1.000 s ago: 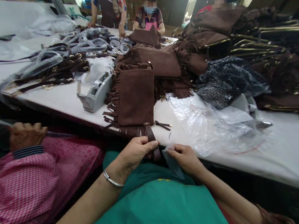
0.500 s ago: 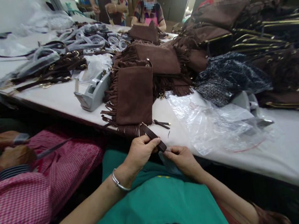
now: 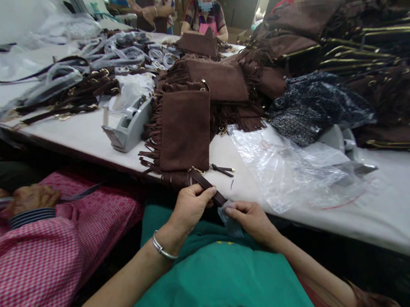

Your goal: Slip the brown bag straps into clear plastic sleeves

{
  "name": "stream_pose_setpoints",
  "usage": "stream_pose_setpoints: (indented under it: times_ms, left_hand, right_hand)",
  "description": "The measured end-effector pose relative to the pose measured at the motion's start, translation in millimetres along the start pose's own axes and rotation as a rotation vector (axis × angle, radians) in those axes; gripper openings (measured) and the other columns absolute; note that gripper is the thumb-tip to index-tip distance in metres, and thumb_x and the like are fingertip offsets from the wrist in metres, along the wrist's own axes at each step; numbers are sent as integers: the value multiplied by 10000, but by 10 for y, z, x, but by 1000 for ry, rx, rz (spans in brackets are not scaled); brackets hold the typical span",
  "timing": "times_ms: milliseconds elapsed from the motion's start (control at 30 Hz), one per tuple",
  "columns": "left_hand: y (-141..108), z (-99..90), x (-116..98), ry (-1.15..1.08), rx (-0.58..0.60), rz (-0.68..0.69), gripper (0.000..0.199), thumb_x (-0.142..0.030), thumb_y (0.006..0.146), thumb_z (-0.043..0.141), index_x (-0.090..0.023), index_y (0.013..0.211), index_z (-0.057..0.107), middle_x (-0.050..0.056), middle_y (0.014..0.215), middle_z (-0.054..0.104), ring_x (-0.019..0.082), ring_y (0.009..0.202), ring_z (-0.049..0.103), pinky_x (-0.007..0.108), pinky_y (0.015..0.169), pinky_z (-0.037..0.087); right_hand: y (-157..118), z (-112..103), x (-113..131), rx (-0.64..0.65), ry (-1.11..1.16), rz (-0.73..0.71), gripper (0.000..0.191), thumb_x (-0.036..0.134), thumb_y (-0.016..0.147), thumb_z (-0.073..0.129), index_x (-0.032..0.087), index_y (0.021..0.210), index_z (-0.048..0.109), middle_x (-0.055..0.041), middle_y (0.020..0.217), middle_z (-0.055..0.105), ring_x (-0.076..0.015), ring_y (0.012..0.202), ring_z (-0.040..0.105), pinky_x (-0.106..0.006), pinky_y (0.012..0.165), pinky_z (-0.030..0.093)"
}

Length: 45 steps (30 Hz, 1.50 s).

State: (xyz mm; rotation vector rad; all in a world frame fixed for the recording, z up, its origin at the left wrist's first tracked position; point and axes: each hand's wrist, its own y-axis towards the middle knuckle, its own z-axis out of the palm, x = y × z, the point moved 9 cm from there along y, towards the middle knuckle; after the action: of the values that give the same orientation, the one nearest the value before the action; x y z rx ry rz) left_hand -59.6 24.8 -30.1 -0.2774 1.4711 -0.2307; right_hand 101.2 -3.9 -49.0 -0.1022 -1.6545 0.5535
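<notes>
My left hand (image 3: 192, 205) pinches a dark brown strap (image 3: 207, 185), which is joined by a gold clip to a brown fringed bag (image 3: 185, 131) at the table's edge. My right hand (image 3: 250, 217) is closed on a small piece of clear plastic wrap (image 3: 230, 219) around the strap's lower end. Beside the bag lies a thin brown zipper pull (image 3: 222, 170). A grey tape dispenser (image 3: 127, 125) stands left of the bag.
More brown bags (image 3: 323, 24) are heaped at the back and right. Crumpled clear plastic (image 3: 285, 168) covers the table (image 3: 401, 199) at right. Wrapped straps (image 3: 118, 52) lie at back left. A co-worker's hand (image 3: 33, 198) is at far left; other people sit or stand behind the table.
The plastic wrap now covers the strap's lower end and shows more between my hands. At left, the co-worker's hands have shifted; the standing person's hands at the back have moved too.
</notes>
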Motion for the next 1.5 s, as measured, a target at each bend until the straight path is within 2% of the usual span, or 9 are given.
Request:
stream_pose_setpoints:
  times_ms: [200, 400, 667, 933, 1033, 1167, 1267, 1333, 1500]
  left_hand:
    - [-20, -45, -46, -59, -18, -25, 313, -411, 701, 743, -124, 827, 720, 47, 753, 697, 140, 643, 614, 249, 590, 491]
    - [-78, -5, -33, -137, 81, -127, 311, -366, 674, 770, -118, 856, 722, 77, 819, 711, 150, 679, 638, 235, 580, 491]
    - [-98, 43, 7, -185, 26, -130, 305, -381, 685, 760, -123, 839, 708, 76, 819, 709, 144, 671, 633, 238, 577, 504]
    - [-133, -10, 4, 15, -45, -14, 325, -437, 714, 711, -122, 797, 707, 40, 699, 677, 136, 601, 587, 241, 552, 465]
    - [-145, -22, -78, 130, -60, 74, 310, -440, 740, 673, -133, 750, 707, 17, 656, 658, 132, 590, 561, 235, 549, 443]
    - [-162, -53, -246, 273, -77, 193, 251, -382, 763, 640, -141, 775, 712, 25, 738, 690, 163, 704, 600, 250, 659, 468]
    - [-145, -59, -275, 243, -48, 202, 201, -316, 767, 615, -141, 831, 690, 41, 795, 700, 169, 743, 616, 254, 688, 472]
    - [-128, -42, -219, 161, -12, 151, 190, -279, 775, 584, -151, 897, 653, 29, 768, 684, 142, 670, 606, 237, 623, 462]
    - [-154, 124, -103, 152, 142, 61, 227, -381, 796, 592, -159, 827, 628, -45, 555, 528, 74, 442, 402, 201, 443, 320]
  right_hand:
    - [22, -19, -108, -21, -5, 37, 320, 447, 745, 689, 132, 785, 736, -13, 639, 619, -116, 571, 474, -242, 539, 339]
    - [26, -56, -61, -80, 25, 8, 234, 367, 696, 731, 136, 704, 697, -6, 651, 628, -119, 606, 503, -252, 603, 396]
    - [12, -49, 13, -131, -5, 1, 228, 356, 682, 732, 131, 705, 698, -12, 644, 639, -129, 600, 526, -258, 601, 413]
    - [8, -47, 0, -133, 7, -4, 213, 345, 693, 737, 139, 737, 708, -11, 662, 650, -130, 604, 534, -259, 601, 415]
    - [-12, -8, 35, -114, 11, -10, 223, 347, 674, 756, 141, 753, 721, -22, 691, 669, -147, 641, 559, -270, 628, 429]
    - [-18, -14, 49, -118, 29, -2, 248, 370, 673, 759, 140, 761, 727, -33, 703, 680, -155, 651, 566, -277, 634, 435]
    - [-4, -64, 43, -148, 68, -2, 273, 400, 679, 754, 142, 758, 718, -25, 679, 667, -148, 621, 550, -274, 608, 428]
    - [9, -87, 37, -167, 82, -1, 286, 414, 677, 753, 142, 754, 712, -20, 665, 656, -142, 603, 541, -271, 593, 424]
    - [33, -61, 101, -165, 28, -46, 271, 406, 693, 736, 141, 740, 705, -18, 663, 651, -142, 611, 543, -264, 598, 422]
